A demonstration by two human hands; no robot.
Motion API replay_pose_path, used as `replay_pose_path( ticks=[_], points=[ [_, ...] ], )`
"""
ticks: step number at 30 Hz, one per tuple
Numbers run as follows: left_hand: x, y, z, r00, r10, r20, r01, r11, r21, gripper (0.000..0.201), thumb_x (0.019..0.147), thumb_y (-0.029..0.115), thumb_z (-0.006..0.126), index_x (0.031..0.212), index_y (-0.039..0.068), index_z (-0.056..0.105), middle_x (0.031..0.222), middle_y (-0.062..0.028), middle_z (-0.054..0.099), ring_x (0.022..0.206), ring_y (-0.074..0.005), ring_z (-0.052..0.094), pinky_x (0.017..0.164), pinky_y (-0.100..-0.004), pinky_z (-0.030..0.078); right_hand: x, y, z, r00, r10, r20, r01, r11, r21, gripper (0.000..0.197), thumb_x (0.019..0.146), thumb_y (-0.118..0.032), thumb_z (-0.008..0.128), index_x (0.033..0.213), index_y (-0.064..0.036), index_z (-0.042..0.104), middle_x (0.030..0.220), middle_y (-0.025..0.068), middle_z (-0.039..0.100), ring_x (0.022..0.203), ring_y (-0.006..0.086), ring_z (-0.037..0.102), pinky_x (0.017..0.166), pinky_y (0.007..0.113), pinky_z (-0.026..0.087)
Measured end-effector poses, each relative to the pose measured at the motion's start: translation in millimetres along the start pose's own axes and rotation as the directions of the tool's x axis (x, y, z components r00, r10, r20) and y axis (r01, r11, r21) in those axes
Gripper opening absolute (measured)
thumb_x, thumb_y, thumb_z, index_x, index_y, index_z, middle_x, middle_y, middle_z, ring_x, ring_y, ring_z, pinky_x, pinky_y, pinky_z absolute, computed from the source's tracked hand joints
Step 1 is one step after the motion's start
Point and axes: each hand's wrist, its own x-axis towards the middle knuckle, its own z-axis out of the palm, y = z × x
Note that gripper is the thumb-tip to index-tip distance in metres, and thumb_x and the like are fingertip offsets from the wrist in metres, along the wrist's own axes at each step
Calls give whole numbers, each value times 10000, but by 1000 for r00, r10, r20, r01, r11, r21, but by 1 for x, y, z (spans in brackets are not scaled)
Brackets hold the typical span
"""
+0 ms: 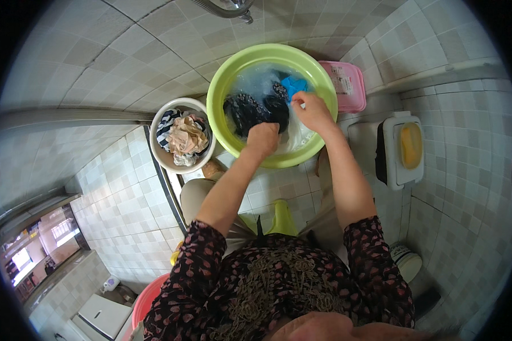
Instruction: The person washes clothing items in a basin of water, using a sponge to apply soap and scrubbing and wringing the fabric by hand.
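A wide lime-green basin (216,113) holds cloudy, sudsy water and wet laundry. Bunched on its left side is a dark patterned garment (244,113), and my left hand (264,140) is closed on its near edge. My right hand (313,112) is over the basin's right half with its fingers bent into a pinch; what lies between the fingertips is too small to make out. Just beyond those fingertips a bright blue cloth (294,85) pokes out of the water. A white cloth (294,135) lies in the water between and below my two hands.
Left of the basin stands a pale bucket (155,128) with peach and striped clothes. A pink lidded box (347,85) touches the right side. Farther right is a white bin (404,150) with a yellow top. Tiled walls enclose the spot; a pink tub (148,298) sits behind me.
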Motion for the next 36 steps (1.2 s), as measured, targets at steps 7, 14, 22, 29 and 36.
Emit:
replay_pose_path(
  ticks=[7, 14, 22, 29, 36],
  points=[
    [-38, 13, -5, 990, 2, -141, -44, 954, -295, 366, 783, 103, 582, 1147, 129, 601, 1040, -154, 589, 954, -351, 580, 810, -430, 486, 2, 28, 65, 988, 42, 148, -10, 978, -210, 416, 775, -231, 675, 1131, -33, 589, 1102, 198, 617, 1025, 328, 587, 898, 382, 453],
    [-19, -24, -5, 718, -506, -479, 63, 732, -678, 453, 765, 193, 648, 1188, 58, 559, 1182, -213, 509, 1064, -387, 505, 923, -439, 416, 4, -3, 34, 982, 99, -162, -83, 991, 103, 336, 778, -183, 651, 1056, 2, 614, 993, 207, 638, 926, 358, 609, 818, 408, 482],
    [6, -37, 20, 524, -829, -196, 134, 308, -942, 609, 868, 338, 554, 1341, -6, 384, 1243, -275, 443, 1136, -392, 467, 984, -417, 372, 25, 1, 139, 985, -169, 37, 160, 811, -563, 408, 776, -188, 646, 1171, -126, 563, 1004, 214, 625, 941, 379, 597, 822, 467, 473],
    [7, -46, -6, 707, -601, 373, 15, -515, -857, 714, 911, 540, 419, 1407, 43, 293, 1293, -132, 468, 1122, -281, 493, 950, -371, 379, 71, -11, 116, 797, 595, 104, -353, 319, 879, 289, 903, -235, 463, 898, 15, 609, 809, 84, 599, 740, 199, 580, 647, 322, 458],
    [22, -57, 2, 969, -137, 206, -33, -897, -440, 719, 885, 663, 338, 1285, 85, 491, 1220, -93, 563, 1064, -251, 557, 952, -399, 436, -19, -77, 62, 976, 115, 184, -178, 908, 378, 289, 949, -238, 490, 753, -37, 556, 723, 39, 553, 688, 110, 526, 608, 325, 423]
  ],
)
